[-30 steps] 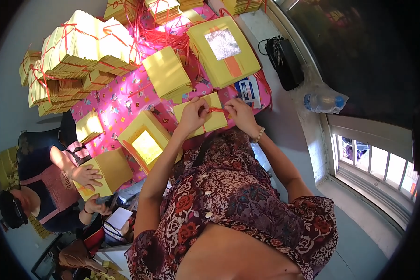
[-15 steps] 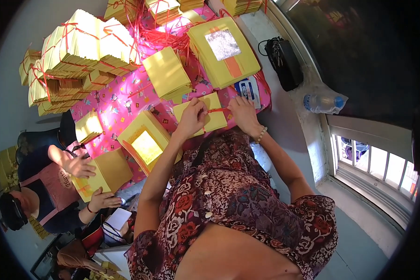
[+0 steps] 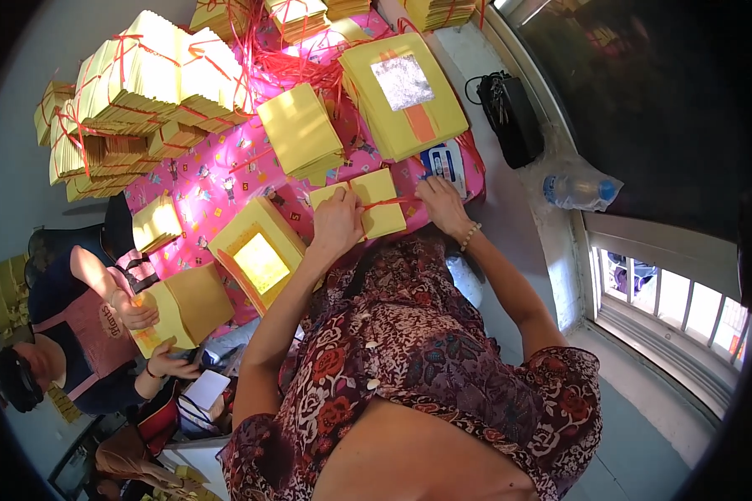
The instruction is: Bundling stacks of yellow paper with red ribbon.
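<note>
A small bundle of yellow paper sheets [image 3: 384, 219] lies at the table's near edge, with a red string [image 3: 384, 203] across it. My left hand [image 3: 337, 222] rests on the left part of the bundle, its fingers curled down at the string; the fingertips are partly hidden. To the right of the bundle, my right hand [image 3: 444, 205] pinches the string's end and holds it stretched sideways. A blue-and-white packet [image 3: 448, 164] lies just beyond my right hand.
Yellow stacks [image 3: 299, 129] and a larger one with a silvery panel [image 3: 430, 117] stand beyond on the pink cloth [image 3: 234, 179]. Tied bundles [image 3: 134, 75] rise at far left. A co-worker's hands [image 3: 138, 313] handle yellow sheets at left. A bagged bottle [image 3: 570, 189] sits right.
My hands have moved apart: the left slid down and left on the bundle, the right slightly right, stretching the string longer. The co-worker's hands shifted down and left.
</note>
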`<state>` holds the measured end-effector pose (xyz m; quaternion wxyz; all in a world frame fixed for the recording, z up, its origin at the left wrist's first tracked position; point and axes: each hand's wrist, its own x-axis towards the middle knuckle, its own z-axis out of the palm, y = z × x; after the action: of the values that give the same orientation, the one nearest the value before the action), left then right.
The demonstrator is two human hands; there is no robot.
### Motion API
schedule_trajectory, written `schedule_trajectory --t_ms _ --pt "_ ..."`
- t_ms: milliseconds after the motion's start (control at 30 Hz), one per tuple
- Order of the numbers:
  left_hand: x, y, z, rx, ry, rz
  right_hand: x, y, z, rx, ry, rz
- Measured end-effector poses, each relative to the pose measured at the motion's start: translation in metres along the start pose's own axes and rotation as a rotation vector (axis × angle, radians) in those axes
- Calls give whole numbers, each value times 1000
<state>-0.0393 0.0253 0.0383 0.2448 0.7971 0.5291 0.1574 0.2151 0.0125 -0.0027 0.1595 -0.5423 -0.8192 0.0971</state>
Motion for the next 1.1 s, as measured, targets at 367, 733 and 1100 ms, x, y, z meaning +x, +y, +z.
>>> schedule_trajectory --t_ms 367,733,1100 --pt "6 0 8 -305 76 27 9 0 -7 52 17 -47" --pt "-10 -11 0 -270 128 -80 2 11 12 281 46 56" --pt "-47 -38 47 -1524 206 -691 -16 -25 71 1601 -342 793"
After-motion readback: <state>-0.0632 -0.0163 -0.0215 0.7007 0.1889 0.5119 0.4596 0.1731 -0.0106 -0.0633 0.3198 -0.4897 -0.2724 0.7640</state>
